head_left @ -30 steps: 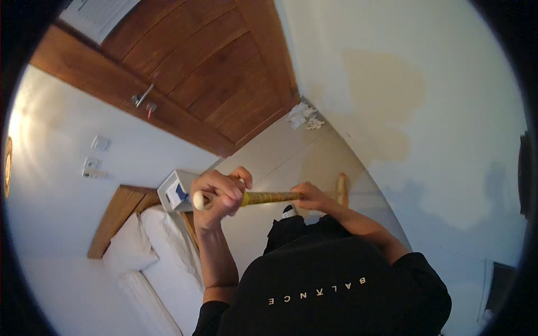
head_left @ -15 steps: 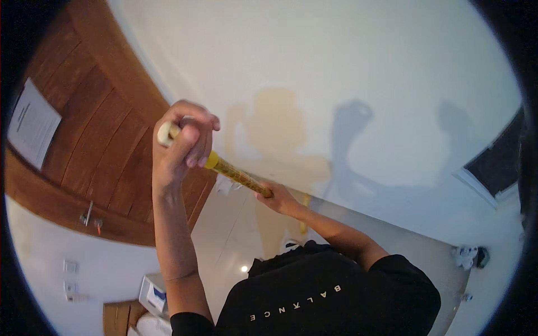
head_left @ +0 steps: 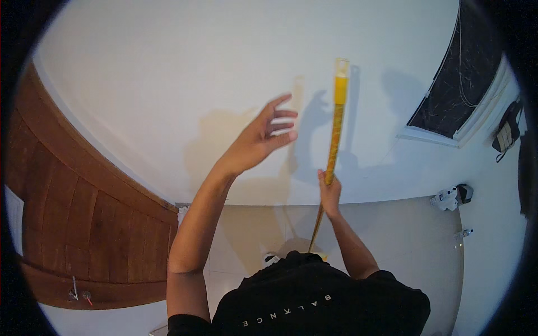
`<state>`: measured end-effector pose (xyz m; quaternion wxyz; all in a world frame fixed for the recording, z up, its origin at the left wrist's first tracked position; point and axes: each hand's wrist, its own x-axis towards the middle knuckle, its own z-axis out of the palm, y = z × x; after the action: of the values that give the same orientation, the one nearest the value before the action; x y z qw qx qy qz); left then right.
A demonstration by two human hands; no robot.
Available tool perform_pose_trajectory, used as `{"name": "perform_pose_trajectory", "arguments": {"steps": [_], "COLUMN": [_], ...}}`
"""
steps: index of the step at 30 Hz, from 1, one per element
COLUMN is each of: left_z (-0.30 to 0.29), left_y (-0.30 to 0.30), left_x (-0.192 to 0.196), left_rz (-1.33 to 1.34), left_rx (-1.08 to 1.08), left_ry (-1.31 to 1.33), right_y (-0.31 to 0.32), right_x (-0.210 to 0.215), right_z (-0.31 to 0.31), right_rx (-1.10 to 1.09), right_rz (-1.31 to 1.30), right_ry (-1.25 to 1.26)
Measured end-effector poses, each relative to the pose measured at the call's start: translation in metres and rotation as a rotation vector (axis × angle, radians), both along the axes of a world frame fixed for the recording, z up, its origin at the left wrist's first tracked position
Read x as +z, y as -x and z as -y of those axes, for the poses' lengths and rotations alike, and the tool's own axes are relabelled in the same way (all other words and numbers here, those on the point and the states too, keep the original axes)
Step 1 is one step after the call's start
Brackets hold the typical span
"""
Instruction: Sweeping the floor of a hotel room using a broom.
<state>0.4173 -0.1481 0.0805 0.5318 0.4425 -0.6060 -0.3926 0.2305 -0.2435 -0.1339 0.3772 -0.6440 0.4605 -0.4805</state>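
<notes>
A long, thin handle (head_left: 335, 131) with a gold-brown pattern stands nearly upright in front of me. Its top end has a bright yellow sleeve (head_left: 340, 89) and a pale hanging loop. My right hand (head_left: 330, 194) is wrapped round it partway down. Below that hand the shaft runs toward the floor by my feet, where a bit of yellow shows past my shirt; what the lower end carries is mostly hidden. My left hand (head_left: 262, 137) is raised to the left of the handle, apart from it, fingers spread and holding nothing.
A white wall (head_left: 224, 50) rises close ahead, with shadows on it. At the left is a brown wooden door (head_left: 84, 213) with a metal lever. A dark window (head_left: 462, 73) is at the upper right. Plastic bags (head_left: 446, 199) and a bottle (head_left: 464, 232) lie along the right wall.
My left hand has let go of the handle's top and opened. The handle has swung from leaning left to nearly upright, still in my right hand. The view has turned rightward.
</notes>
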Motion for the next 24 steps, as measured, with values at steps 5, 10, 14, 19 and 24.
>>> {"name": "perform_pose_trajectory", "arguments": {"steps": [5,10,14,19,24], "left_z": [-0.006,-0.043,-0.084,-0.162,-0.266], "left_y": [-0.006,-0.023,-0.052,-0.063,-0.068], "left_x": [-0.030,-0.051,-0.086,-0.139,-0.161], "left_rz": [0.113,0.238,0.125,0.015,-0.108], "left_rx": [-0.114,-0.044,0.122,0.407,0.690], "left_ry": [-0.132,-0.249,-0.334,-0.462,-0.529], "right_y": [0.010,0.013,0.001,0.004,0.014], "right_x": [-0.058,-0.075,-0.097,-0.144,-0.170], "right_z": [0.078,0.139,0.172,0.214,0.211], "right_rx": [-0.145,-0.168,-0.149,-0.065,-0.077], "right_rz": [-0.094,-0.106,-0.107,-0.284,-0.225], "right_ry": [0.058,-0.035,0.050,0.163,-0.054]}}
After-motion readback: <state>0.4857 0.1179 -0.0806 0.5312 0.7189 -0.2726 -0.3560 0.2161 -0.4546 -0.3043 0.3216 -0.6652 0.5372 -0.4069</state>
